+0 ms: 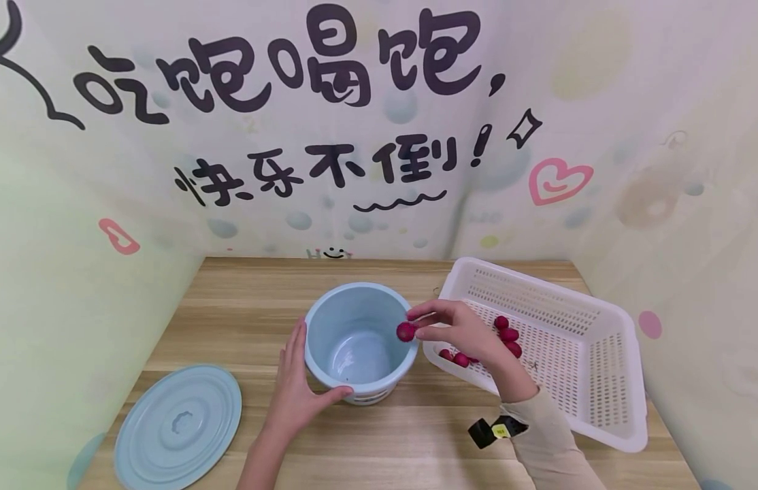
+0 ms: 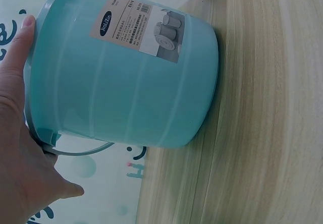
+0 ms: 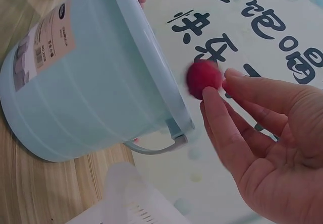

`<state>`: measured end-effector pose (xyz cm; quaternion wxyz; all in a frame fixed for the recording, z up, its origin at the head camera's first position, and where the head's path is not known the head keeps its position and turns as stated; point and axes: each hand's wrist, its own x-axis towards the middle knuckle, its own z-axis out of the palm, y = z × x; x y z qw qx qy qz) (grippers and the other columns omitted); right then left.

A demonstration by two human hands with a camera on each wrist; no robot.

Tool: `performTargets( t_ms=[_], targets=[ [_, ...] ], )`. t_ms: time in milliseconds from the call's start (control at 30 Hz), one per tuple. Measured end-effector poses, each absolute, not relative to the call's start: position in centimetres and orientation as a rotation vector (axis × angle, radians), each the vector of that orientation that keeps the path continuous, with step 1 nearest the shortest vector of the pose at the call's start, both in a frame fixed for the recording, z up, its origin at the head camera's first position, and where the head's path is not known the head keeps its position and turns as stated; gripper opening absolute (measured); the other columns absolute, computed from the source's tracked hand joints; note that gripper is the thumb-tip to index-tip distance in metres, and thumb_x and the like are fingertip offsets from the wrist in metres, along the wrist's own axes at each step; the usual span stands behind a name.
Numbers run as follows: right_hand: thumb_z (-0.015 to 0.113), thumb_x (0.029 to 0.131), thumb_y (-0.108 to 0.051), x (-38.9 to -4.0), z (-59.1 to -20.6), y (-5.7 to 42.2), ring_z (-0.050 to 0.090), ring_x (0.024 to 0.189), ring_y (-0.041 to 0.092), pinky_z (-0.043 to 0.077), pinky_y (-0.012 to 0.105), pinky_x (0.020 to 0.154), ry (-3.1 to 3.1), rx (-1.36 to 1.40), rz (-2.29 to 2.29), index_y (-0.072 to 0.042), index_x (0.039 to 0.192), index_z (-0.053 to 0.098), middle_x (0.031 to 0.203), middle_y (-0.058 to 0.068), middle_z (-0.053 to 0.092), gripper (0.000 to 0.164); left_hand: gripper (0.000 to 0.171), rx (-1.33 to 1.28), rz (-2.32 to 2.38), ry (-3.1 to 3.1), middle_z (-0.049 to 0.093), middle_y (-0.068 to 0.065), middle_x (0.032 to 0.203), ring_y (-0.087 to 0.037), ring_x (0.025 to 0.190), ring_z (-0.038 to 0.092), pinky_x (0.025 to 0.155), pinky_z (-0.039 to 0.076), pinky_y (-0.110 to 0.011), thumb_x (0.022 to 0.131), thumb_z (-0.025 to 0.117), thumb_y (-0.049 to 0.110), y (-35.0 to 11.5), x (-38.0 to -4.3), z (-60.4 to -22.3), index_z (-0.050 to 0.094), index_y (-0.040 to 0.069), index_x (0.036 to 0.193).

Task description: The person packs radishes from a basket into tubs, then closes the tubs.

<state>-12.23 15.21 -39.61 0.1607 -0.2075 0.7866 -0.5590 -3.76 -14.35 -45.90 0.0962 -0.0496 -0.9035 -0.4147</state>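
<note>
A light blue bucket (image 1: 362, 282) stands upright on the table, with its inside in view and a few dark specks at the bottom. My left hand (image 1: 296, 381) spreads along the near left of its rim, thumb at the front and the other fingers straight against the outer wall. Between thumb and fingertips, my right hand (image 1: 461, 330) pinches a small round red radish (image 1: 406, 331) over the bucket's right rim. The right wrist view shows this radish (image 3: 204, 79) just beyond the rim. Several more radishes (image 1: 509, 335) lie in a white basket (image 1: 612, 327), partly hidden behind my right hand.
A round blue lid (image 1: 178, 425) lies flat on the table's left side. The basket's near left rim comes close to the bucket. A bucket handle (image 3: 156, 150) hangs on the far side. Printed fabric walls (image 1: 354, 231) enclose the wooden tabletop (image 1: 256, 299) behind and at both sides.
</note>
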Motion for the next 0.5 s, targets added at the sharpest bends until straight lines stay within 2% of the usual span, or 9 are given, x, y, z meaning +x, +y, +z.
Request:
performTargets(
  t_ms=[133,333,500],
  targets=[
    [0.068,0.086,-0.012,-12.1,-39.6,15.3,0.063,0.104,0.027,0.055,0.026,0.082,2.249,-0.606,-1.613,-0.002,0.12,0.062,0.119,0.018,0.062,0.036,0.131,-0.139,-1.23,-2.684,0.005,-0.004,0.159,-0.032,0.144,0.011,0.115,0.007,-0.058,0.057,0.085,0.053,-14.3,-3.7,-45.9,0.003,0.016,0.153],
    [0.069,0.085,-0.012,-11.9,-39.9,16.0,0.064,0.103,0.028,0.055,0.028,0.083,2.265,-0.572,-1.628,-0.003,0.12,0.062,0.117,0.014,0.064,0.037,0.131,-0.138,-1.239,-2.681,0.004,-0.002,0.159,-0.034,0.144,0.011,0.114,0.007,-0.059,0.057,0.084,0.054,-14.3,-3.8,-46.0,0.003,0.018,0.153],
    [0.068,0.086,-0.01,-12.0,-40.3,16.9,0.061,0.106,0.037,0.055,0.028,0.083,2.253,-0.567,-1.648,-0.004,0.12,0.061,0.117,0.019,0.063,0.035,0.131,-0.139,-1.242,-2.678,0.006,-0.005,0.159,-0.034,0.144,0.011,0.114,0.007,-0.059,0.057,0.084,0.054,-14.3,-3.8,-46.1,0.001,0.022,0.153]
  ],
)
